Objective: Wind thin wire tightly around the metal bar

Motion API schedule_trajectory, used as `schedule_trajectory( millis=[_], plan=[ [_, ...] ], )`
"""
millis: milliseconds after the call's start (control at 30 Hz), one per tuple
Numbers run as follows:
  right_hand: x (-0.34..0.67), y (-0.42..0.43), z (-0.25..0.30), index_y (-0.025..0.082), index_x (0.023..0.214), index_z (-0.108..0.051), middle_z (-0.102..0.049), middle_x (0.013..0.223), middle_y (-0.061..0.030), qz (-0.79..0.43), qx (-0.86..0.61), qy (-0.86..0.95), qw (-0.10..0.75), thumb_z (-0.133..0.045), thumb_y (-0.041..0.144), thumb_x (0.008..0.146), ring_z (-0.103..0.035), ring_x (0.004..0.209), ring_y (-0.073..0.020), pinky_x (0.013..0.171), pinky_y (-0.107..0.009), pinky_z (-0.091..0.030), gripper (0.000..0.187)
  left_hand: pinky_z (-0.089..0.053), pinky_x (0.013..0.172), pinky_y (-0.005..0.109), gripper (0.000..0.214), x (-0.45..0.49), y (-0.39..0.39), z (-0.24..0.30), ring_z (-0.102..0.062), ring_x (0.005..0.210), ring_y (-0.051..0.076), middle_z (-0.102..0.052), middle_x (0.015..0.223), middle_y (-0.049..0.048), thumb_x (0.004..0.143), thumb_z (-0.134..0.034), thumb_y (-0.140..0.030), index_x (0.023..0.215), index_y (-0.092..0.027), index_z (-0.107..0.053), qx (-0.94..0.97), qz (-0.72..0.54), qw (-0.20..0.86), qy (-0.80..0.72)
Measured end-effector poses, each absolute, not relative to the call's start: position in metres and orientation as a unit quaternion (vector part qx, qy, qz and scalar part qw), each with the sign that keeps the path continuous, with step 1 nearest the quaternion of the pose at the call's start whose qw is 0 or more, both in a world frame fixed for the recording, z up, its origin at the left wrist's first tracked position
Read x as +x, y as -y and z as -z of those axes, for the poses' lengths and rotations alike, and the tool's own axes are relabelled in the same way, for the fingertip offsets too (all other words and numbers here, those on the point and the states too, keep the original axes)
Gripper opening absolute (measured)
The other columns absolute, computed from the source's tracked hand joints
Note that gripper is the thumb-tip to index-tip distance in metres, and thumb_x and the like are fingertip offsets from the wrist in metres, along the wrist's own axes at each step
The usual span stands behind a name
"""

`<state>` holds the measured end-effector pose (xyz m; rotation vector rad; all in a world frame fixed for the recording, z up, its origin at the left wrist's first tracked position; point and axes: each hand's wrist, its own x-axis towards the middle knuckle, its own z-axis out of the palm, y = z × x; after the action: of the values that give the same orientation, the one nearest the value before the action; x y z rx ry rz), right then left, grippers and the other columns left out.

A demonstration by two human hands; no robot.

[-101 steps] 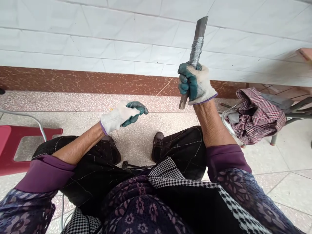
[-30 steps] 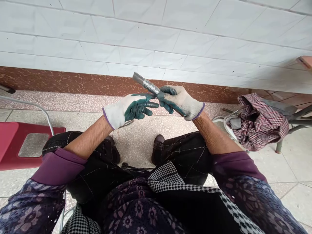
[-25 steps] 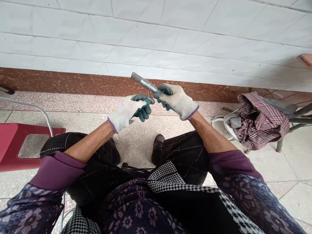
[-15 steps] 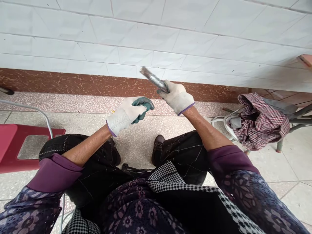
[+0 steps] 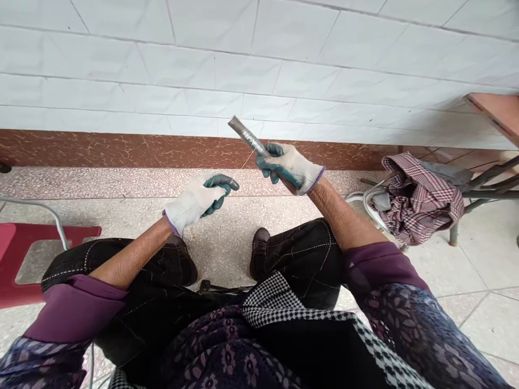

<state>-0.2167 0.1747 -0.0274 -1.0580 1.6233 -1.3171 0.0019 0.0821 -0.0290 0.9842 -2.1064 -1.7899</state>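
Note:
In the head view my right hand [image 5: 290, 166], in a white glove with a green palm, is closed around a metal tube [image 5: 248, 136] wound with thin silvery wire. The tube slants up and left in front of the wall, with its far end bare. To the left, apart from the tube, is my left hand [image 5: 203, 197], gloved the same way. Its fingers are curled and pressed together; whatever lies between them, perhaps something thin, is too small to make out. Both hands are above the floor strip in front of my knees.
A white tiled wall [image 5: 194, 65] with a brown skirting band [image 5: 81, 148] stands ahead. A red plastic stool [image 5: 77, 233] is at left. On the right, checked cloth [image 5: 425, 200] hangs over a chair near a wooden tabletop edge [image 5: 492, 111]. My shoes [image 5: 259, 246] rest on the floor.
My right hand has turned over, bringing its green palm side and fingers into view, with the tube still in it. My left hand has shifted left and slightly down, farther from the tube.

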Motion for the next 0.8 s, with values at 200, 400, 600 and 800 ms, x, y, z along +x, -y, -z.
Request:
schedule_trajectory(
  millis=[200, 400, 600, 800],
  plan=[
    [-0.247, -0.160, 0.053, 0.022, 0.108, -0.066, -0.058, 0.072, 0.0007, 0.374, -0.490, -0.759, 0.208, -0.068, 0.026, 0.081, -0.048, 0.057, -0.0139, 0.050, -0.029, -0.040, 0.028, -0.030, 0.040, 0.020, 0.020, 0.005, -0.085, 0.026, -0.046, 0.047, 0.010, -0.062, 0.062, -0.0006, 0.074, -0.064, -0.016, 0.088, -0.022, -0.076, 0.279, 0.590, 0.087, 0.753],
    [-0.254, -0.161, 0.055, 0.020, 0.110, -0.066, -0.065, 0.082, -0.0031, 0.276, -0.513, -0.810, 0.070, -0.060, 0.026, 0.088, -0.056, 0.071, -0.0188, 0.066, -0.033, -0.043, 0.024, -0.027, 0.039, 0.019, 0.016, 0.008, -0.084, 0.037, -0.045, 0.042, 0.009, -0.060, 0.057, -0.0015, 0.072, -0.066, -0.015, 0.083, -0.023, -0.076, 0.300, 0.590, 0.040, 0.749],
    [-0.238, -0.168, 0.044, 0.020, 0.109, -0.066, -0.064, 0.080, -0.0030, 0.231, -0.544, -0.803, 0.074, -0.060, 0.029, 0.091, -0.056, 0.069, -0.0192, 0.065, -0.034, -0.040, 0.021, -0.035, 0.046, 0.019, 0.047, 0.004, -0.058, 0.041, -0.061, 0.057, 0.012, -0.073, 0.081, 0.0029, 0.060, -0.079, -0.008, 0.104, -0.023, -0.078, 0.301, 0.583, 0.069, 0.752],
    [-0.227, -0.165, 0.039, 0.021, 0.120, -0.065, -0.071, 0.092, -0.0077, 0.144, -0.544, -0.826, 0.043, -0.058, 0.027, 0.095, -0.062, 0.077, -0.0224, 0.067, -0.035, -0.041, 0.027, -0.028, 0.041, 0.026, 0.020, -0.021, -0.063, 0.010, -0.046, 0.043, 0.011, -0.060, 0.056, 0.0032, 0.085, -0.070, -0.030, 0.099, -0.016, -0.074, 0.355, 0.644, 0.131, 0.665]
  ],
)
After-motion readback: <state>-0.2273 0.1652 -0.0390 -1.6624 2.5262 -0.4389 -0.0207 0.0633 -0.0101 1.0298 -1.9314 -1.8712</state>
